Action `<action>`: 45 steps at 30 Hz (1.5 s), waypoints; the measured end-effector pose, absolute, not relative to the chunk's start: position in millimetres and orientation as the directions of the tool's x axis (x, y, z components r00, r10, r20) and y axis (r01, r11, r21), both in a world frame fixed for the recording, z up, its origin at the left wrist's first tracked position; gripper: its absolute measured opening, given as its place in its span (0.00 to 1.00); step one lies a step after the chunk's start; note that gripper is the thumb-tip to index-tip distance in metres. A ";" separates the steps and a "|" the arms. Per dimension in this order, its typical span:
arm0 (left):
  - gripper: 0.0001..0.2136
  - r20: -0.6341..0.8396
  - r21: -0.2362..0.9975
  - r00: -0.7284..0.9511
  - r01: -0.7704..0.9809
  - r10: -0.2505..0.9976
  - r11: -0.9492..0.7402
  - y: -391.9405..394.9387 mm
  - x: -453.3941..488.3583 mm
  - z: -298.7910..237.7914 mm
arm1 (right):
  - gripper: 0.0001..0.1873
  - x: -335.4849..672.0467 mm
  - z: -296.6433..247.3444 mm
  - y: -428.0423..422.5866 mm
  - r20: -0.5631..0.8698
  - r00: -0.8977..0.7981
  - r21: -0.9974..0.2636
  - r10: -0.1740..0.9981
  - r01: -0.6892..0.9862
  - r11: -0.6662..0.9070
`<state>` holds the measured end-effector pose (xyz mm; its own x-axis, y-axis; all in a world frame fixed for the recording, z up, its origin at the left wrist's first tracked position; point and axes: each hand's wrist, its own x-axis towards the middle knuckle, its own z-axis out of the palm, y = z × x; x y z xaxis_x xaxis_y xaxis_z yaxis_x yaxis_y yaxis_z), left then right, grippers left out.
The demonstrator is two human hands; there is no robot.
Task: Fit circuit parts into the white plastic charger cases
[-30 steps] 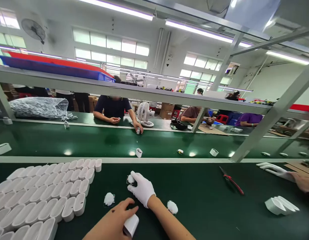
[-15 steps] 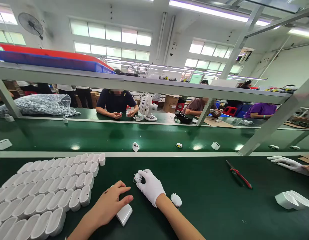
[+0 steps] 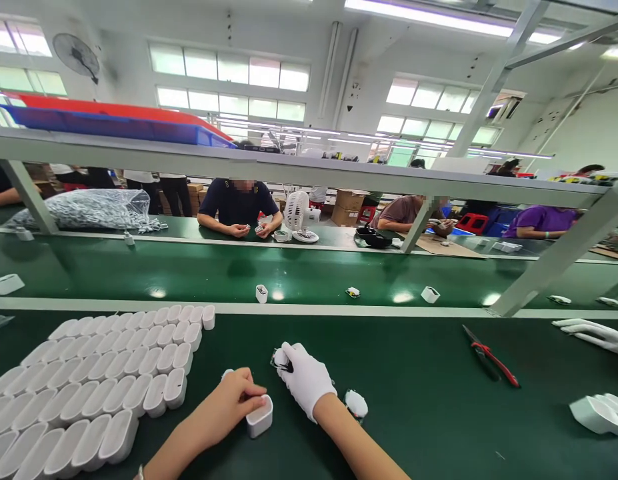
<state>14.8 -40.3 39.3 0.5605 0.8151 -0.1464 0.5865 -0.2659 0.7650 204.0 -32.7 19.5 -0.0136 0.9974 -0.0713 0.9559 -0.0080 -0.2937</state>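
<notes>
Tipped upright since half a second ago, the white case (image 3: 259, 417) is standing on the green surface (image 3: 413, 427), the bare left hand (image 3: 229, 407) gripping it. Just beyond, the gloved right hand (image 3: 306, 381) is pinching a small white part (image 3: 278, 358). Farther left, rows of cases (image 3: 103, 380) are lying.

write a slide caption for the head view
Bare left hand holds a white case while the gloved right hand pinches a small part
</notes>
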 end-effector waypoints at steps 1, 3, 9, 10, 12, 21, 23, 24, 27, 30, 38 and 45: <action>0.17 -0.121 0.777 0.531 0.577 0.839 -0.253 -40.4 15.9 39.8 | 0.14 203.7 19.5 -32.8 -0.069 -0.013 -0.291 0.998 0.957 -0.008; 0.18 -0.103 0.776 0.472 0.589 0.876 -0.226 -43.1 17.2 41.4 | 0.14 203.5 19.4 -32.9 -0.066 -0.014 -0.292 0.998 0.956 -0.006; 0.15 -0.173 0.616 0.511 0.723 0.842 -0.312 -52.4 17.6 30.0 | 0.12 203.6 23.3 -32.6 -0.082 0.011 -0.313 0.997 0.949 -0.036; 0.15 -0.168 0.622 0.523 0.714 0.836 -0.322 -51.3 17.3 24.7 | 0.12 203.2 24.1 -32.7 -0.080 0.032 -0.327 0.996 0.943 -0.057; 0.22 -0.114 0.665 0.511 0.676 0.852 -0.317 -47.6 16.7 14.6 | 0.14 202.1 24.9 -33.0 -0.069 0.083 -0.378 0.994 0.920 -0.103; 0.27 0.104 0.546 0.204 0.806 0.973 -0.227 -52.8 31.2 15.3 | 0.06 198.1 17.5 -31.3 -0.071 0.153 -0.401 0.986 0.900 -0.169; 0.21 0.079 0.532 0.229 0.813 0.970 -0.236 -53.8 34.8 17.1 | 0.06 198.0 18.1 -31.0 -0.052 0.159 -0.399 0.986 0.902 -0.166; 0.18 0.076 0.539 0.242 0.806 0.967 -0.244 -53.7 35.5 17.5 | 0.06 197.9 19.1 -31.2 -0.038 0.170 -0.405 0.985 0.898 -0.171; 0.15 0.115 0.577 0.196 0.785 0.974 -0.226 -51.3 33.4 17.1 | 0.05 197.6 25.1 -33.4 0.034 0.208 -0.431 0.978 0.886 -0.173; 0.15 0.179 0.595 0.122 0.777 0.976 -0.206 -45.1 27.1 14.8 | 0.04 195.5 33.6 -39.3 0.167 0.188 -0.515 0.968 0.854 -0.077; 0.20 0.326 0.662 0.071 0.695 0.943 -0.281 -36.5 21.3 4.2 | 0.13 180.4 28.5 -61.3 0.487 0.015 -0.629 0.873 0.700 0.338; 0.19 0.332 0.763 0.049 0.573 0.942 -0.299 -34.3 23.2 -0.8 | 0.11 184.6 17.3 -54.1 0.504 -0.092 -0.601 0.859 0.677 0.425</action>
